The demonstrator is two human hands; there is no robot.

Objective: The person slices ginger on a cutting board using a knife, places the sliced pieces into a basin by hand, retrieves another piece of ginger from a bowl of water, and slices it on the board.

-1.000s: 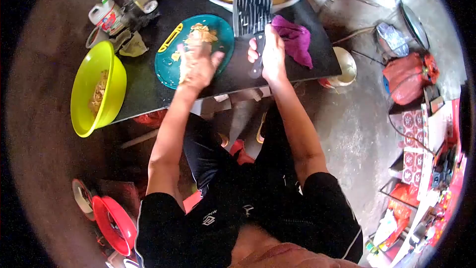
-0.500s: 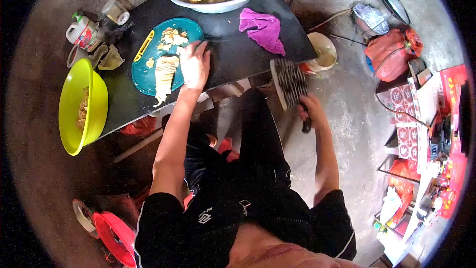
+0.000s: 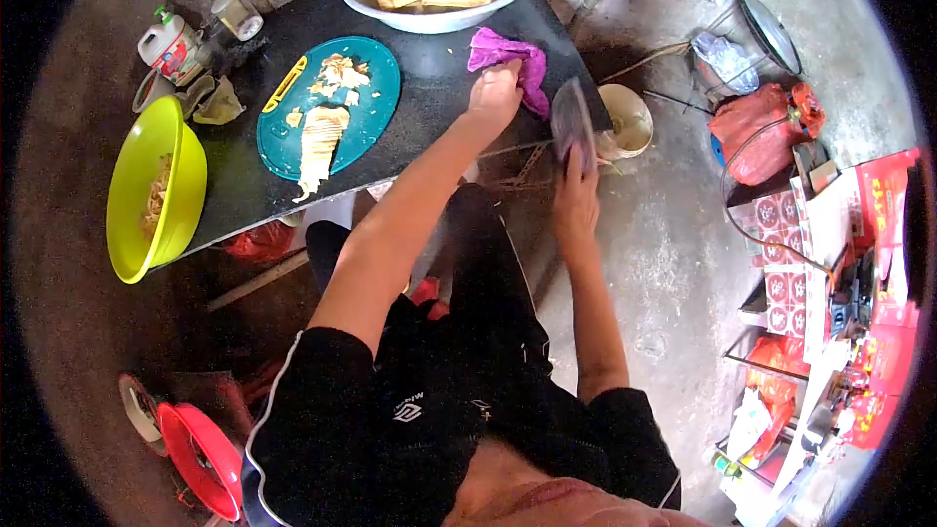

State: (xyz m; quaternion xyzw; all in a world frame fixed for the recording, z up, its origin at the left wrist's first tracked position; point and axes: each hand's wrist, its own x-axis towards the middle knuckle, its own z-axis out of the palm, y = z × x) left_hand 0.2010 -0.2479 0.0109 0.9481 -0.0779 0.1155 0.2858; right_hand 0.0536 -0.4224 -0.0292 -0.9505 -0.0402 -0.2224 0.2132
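My left hand (image 3: pixel 496 96) reaches across to the purple cloth (image 3: pixel 532 68) near the right side of the dark table, its fingers closed on the cloth. In my right hand (image 3: pixel 577 190) is a cleaver (image 3: pixel 571 122), its broad blade pointing up beside the table's right edge; the handle is mostly covered by my fingers. Left of my hands lies a teal cutting board (image 3: pixel 376 122) with a yellow handle. On it rests a pale sliced piece of food (image 3: pixel 322 141), which looks like tofu skin, with chopped bits (image 3: pixel 340 76) above it.
A pale basin (image 3: pixel 361 10) with yellowish rolls in liquid stands at the table's far edge. A yellow-green bowl (image 3: pixel 185 205) with shreds sits at the left. Beyond the right corner is a whitish bucket (image 3: pixel 630 117). A red plastic bag (image 3: pixel 752 137) and boxes (image 3: pixel 786 263) line the right.
My left hand has left the cutting board and moved right onto the purple cloth. The cleaver has moved up and turned, its blade now seen more edge-on, close to the cloth.
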